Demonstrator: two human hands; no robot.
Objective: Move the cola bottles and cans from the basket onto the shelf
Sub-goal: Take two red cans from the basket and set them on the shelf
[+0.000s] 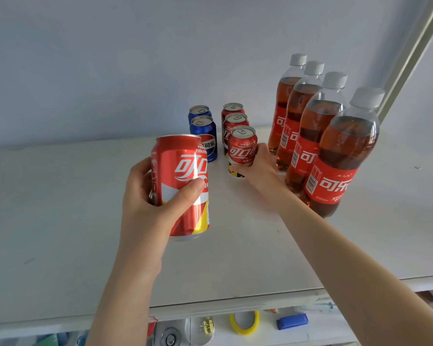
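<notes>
My left hand (148, 196) grips a red cola can (183, 171) and holds it upright above the white shelf (60, 208). My right hand (259, 171) is wrapped round the front red can (243, 148) of a row of three red cans standing on the shelf. Left of that row stand two blue cola cans (205, 136), one behind the other. Several cola bottles (335, 156) with white caps and red labels stand in a row at the right. The basket is out of view.
A wall rises behind the shelf, and a pale frame post (410, 58) runs up at the right. Below the shelf's front edge lie a yellow tape roll (244, 323), a blue object (291, 320) and other small items.
</notes>
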